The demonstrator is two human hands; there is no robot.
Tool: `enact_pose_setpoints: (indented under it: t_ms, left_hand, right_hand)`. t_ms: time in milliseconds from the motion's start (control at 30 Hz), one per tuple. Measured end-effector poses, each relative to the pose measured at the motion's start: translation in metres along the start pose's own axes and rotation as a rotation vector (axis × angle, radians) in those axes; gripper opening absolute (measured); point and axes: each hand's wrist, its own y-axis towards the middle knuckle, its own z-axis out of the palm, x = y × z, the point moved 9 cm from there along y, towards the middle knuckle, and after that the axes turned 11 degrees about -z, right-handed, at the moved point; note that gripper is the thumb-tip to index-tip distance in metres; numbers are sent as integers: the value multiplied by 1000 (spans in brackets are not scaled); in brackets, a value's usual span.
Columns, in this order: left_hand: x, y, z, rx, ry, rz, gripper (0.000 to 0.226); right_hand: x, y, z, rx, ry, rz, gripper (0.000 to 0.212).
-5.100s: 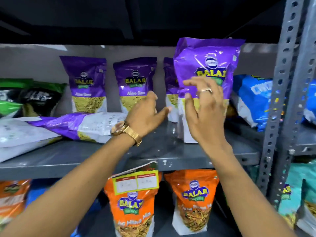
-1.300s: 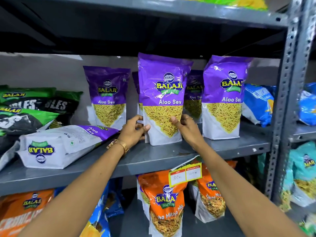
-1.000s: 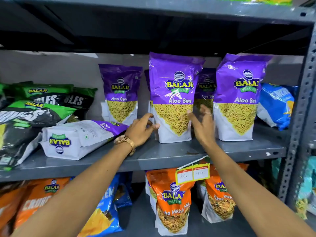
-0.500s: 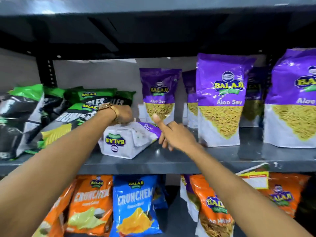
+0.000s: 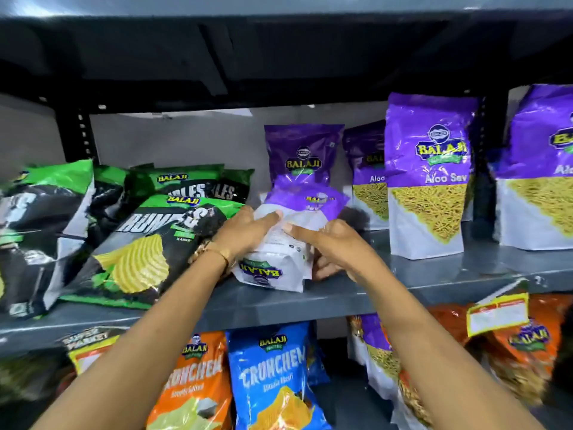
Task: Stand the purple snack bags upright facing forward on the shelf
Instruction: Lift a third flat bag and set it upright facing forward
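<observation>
A purple and white snack bag point(image 5: 291, 237) lies on its back on the grey shelf point(image 5: 341, 297), its white bottom toward me and its logo upside down. My left hand point(image 5: 245, 232) grips its left side and my right hand point(image 5: 328, 246) grips its right side, lifting its purple top off the shelf. Behind it a purple bag point(image 5: 302, 156) stands upright facing forward. To the right stand three more upright purple bags: one at the back point(image 5: 367, 175), one in front point(image 5: 429, 175), one at the frame's edge point(image 5: 539, 169).
Green and black chip bags point(image 5: 148, 240) lean in a pile at the left of the same shelf, close to my left wrist. Orange and blue bags point(image 5: 273, 377) fill the shelf below. A yellow price tag point(image 5: 497, 315) hangs on the shelf edge at right.
Earlier both hands left the standing purple bags. The view swung left. Since half a second ago my hands have closed on the lying bag from both sides and tilted its purple end upward.
</observation>
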Motion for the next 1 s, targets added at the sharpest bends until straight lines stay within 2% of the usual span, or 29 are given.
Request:
enact_pose_setpoints:
  t_ms: [100,167,333,467,567,700,900,933,1000]
  left_hand:
    - [-16,-8,-2,-111,-216,163,73]
    - [-29,-3,-2,-163,-334,243,82]
    - [-54,25,9,-209,-390,277,65]
    - [-48,49,32,-204,-350,229,70]
    - [-32,62,53,-167,-331,223,77]
    - [-25,72,67,-104,-246,264,76]
    - [-6,78,79,-15,-171,213,71]
    - [0,81,82,10,-164,181,69]
    - [10,85,85,58,-207,115,63]
  right_hand:
    - [14,12,-19,-69,-39,-124,34]
    - [22,24,-31,-110,3,-195,15]
    - [17,68,-60,-228,133,-278,38]
    - [-8,90,-63,-233,87,-220,44]
    - [-35,91,-57,-179,11,-207,39]
    - [-56,93,-58,-127,-110,-235,43]
    - [-65,98,-50,-116,84,-135,21]
    - [-67,98,-50,-130,109,-116,24]
    - [-72,95,-58,-232,93,-41,60]
